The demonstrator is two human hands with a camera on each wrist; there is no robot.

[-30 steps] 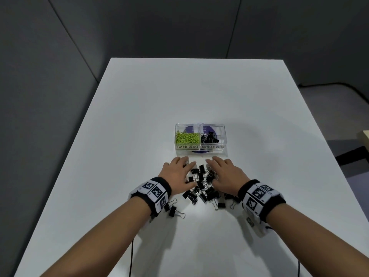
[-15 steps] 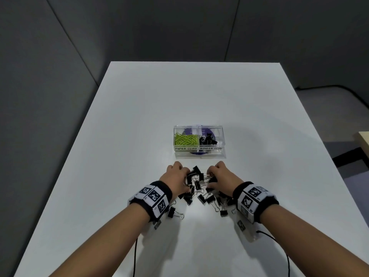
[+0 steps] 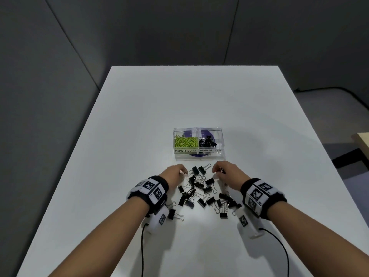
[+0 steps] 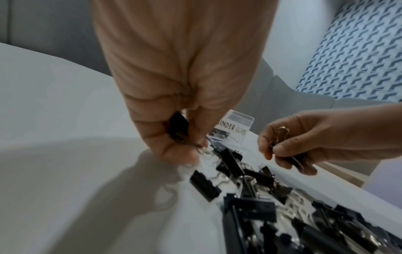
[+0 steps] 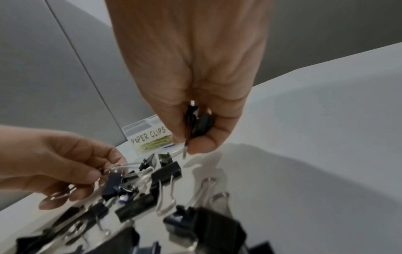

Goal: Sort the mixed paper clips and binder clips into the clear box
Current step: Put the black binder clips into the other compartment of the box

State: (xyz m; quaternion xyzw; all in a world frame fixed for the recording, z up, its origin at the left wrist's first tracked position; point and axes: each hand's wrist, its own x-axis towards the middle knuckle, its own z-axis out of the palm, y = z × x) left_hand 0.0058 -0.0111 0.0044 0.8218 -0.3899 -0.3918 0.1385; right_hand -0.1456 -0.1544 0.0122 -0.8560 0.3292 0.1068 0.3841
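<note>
- Both hands work the far edge of the pile. Head view: left hand (image 3: 174,172) and right hand (image 3: 227,172) have fingers curled in, each pinching black binder clips, just short of the clear box (image 3: 199,143).
- Head view, box: two labelled compartments. Left one, "PAPER CLIPS", holds green paper clips (image 3: 185,141). Right one, "BINDER CLIPS", holds a few sorted binder clips (image 3: 207,142), far from full. A purple disc shows through the box floor.
- Head view, leftovers: loose binder clips (image 3: 201,191) lie scattered on the white bench (image 3: 139,116) between the wrists, one stray by the left wristband. No green clips visible in the pile.
- Left wrist view: left fingers (image 4: 174,146) closed round a black clip with wire handles poking out at the tips. Right hand across the frame pinches a clip too, its handle loop up. Box corner with the binder label sits just beyond.
- Right wrist view: right fingers (image 5: 202,142) clamp at least one black clip, count unclear. Left hand holds a clip by its wire handles over the pile. Paper-clip label visible behind.
- Progress guess: paper clips look done. Most binder clips are left to move, so roughly midway or later.
</note>
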